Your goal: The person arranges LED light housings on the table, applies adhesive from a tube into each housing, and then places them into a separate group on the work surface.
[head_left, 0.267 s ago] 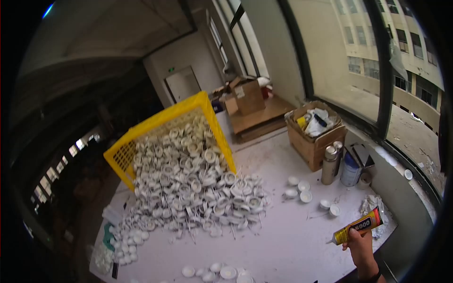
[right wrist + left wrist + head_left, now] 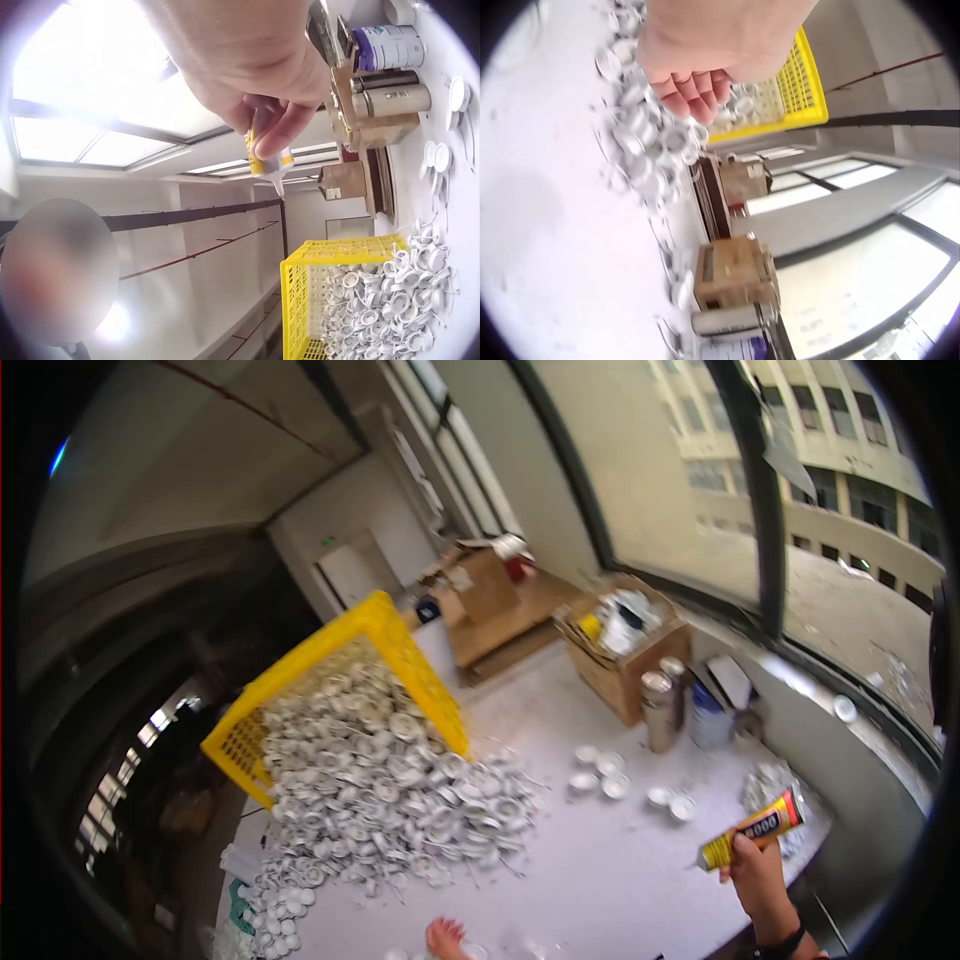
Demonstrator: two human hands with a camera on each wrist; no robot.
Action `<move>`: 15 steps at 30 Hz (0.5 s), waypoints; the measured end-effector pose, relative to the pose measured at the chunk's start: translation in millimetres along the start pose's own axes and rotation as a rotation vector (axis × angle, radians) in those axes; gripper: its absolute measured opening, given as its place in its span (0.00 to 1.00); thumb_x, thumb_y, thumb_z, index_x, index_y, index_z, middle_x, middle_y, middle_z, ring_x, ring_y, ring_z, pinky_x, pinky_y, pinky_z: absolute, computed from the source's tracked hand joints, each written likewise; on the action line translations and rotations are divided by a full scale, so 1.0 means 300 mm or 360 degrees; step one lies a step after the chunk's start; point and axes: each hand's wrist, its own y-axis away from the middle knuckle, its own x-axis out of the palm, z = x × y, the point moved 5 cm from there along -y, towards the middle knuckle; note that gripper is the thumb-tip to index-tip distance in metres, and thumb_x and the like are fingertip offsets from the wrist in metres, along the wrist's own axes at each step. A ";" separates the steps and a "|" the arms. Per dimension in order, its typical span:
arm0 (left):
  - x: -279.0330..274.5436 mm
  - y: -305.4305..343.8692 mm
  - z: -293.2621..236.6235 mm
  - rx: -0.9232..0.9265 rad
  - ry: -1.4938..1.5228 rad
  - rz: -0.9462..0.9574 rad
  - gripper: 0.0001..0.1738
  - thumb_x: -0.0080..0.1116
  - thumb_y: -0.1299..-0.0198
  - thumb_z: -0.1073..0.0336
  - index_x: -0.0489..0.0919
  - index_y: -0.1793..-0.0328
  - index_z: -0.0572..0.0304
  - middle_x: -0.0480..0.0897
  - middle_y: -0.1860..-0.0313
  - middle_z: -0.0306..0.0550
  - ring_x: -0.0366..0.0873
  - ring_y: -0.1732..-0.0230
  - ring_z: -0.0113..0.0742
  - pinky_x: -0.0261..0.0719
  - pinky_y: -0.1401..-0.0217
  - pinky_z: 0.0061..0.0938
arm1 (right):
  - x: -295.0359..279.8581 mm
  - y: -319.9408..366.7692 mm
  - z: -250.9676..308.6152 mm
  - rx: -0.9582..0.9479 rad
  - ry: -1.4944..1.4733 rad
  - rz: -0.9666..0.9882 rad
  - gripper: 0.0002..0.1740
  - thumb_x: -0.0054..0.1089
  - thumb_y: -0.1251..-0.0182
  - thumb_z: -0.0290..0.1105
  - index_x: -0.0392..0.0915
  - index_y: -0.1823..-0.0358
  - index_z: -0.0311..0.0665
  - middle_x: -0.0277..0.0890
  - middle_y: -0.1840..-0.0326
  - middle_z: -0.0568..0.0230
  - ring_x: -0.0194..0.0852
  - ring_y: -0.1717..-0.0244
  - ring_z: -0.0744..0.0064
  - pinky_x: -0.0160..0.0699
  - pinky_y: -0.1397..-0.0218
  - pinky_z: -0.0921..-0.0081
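Note:
My right hand [image 2: 762,890] grips a yellow, black and red glue tube [image 2: 757,827] above the table's right side. In the right wrist view the fingers curl round the tube, and its pale tapered nozzle [image 2: 278,184] sticks out bare. My left hand [image 2: 445,938] is at the lower edge of the head view, close by a few white round parts [image 2: 475,952]. Seen from the left wrist, its fingers [image 2: 697,99] hang loosely bent with nothing visible in them. A large heap of white round parts with thin wires [image 2: 400,800] spills from a tipped yellow crate [image 2: 418,672].
Several loose white parts [image 2: 614,787] lie right of the heap. Behind them are a cardboard box [image 2: 615,670], metal flasks [image 2: 657,712] and a blue-and-white can [image 2: 711,722], beside the window wall. Crumpled plastic [image 2: 765,785] lies near the table's right edge.
The left hand has come into view at the bottom of the head view. The head camera has turned, shifting the scene leftward. The right hand still grips the glue tube.

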 end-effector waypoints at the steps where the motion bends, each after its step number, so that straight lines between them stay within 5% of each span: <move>1: 0.156 0.065 -0.030 -0.0189 0.0135 0.0195 0.09 0.46 0.45 0.62 0.69 0.66 0.59 0.72 0.76 0.41 0.71 0.78 0.30 0.70 0.82 0.24 | -0.029 -0.014 0.006 -0.0004 -0.0075 -0.0019 0.12 0.53 0.46 0.31 0.65 0.63 0.31 0.69 0.74 0.61 0.69 0.81 0.72 0.71 0.84 0.79; 6: 0.691 0.371 0.011 -0.0409 -0.0173 0.1003 0.10 0.46 0.43 0.61 0.71 0.68 0.61 0.75 0.71 0.42 0.73 0.70 0.28 0.69 0.71 0.19 | -0.178 -0.046 0.084 0.0113 -0.0030 -0.0172 0.10 0.50 0.44 0.30 0.66 0.63 0.31 0.70 0.73 0.60 0.69 0.83 0.73 0.71 0.83 0.80; 13: 1.128 0.579 0.301 -0.0372 -0.0847 0.1381 0.14 0.50 0.46 0.59 0.76 0.62 0.63 0.77 0.66 0.39 0.74 0.67 0.29 0.70 0.67 0.22 | -0.314 -0.176 0.136 0.0177 0.0014 -0.0312 0.13 0.53 0.46 0.30 0.66 0.62 0.30 0.70 0.74 0.59 0.69 0.84 0.74 0.72 0.83 0.81; 15: 1.207 0.608 0.376 -0.0109 -0.1149 0.1527 0.17 0.53 0.48 0.55 0.77 0.64 0.62 0.78 0.69 0.43 0.74 0.67 0.32 0.71 0.66 0.27 | -0.343 -0.210 0.140 0.0170 0.0041 -0.0326 0.14 0.53 0.46 0.30 0.65 0.61 0.29 0.69 0.73 0.59 0.69 0.83 0.74 0.72 0.83 0.81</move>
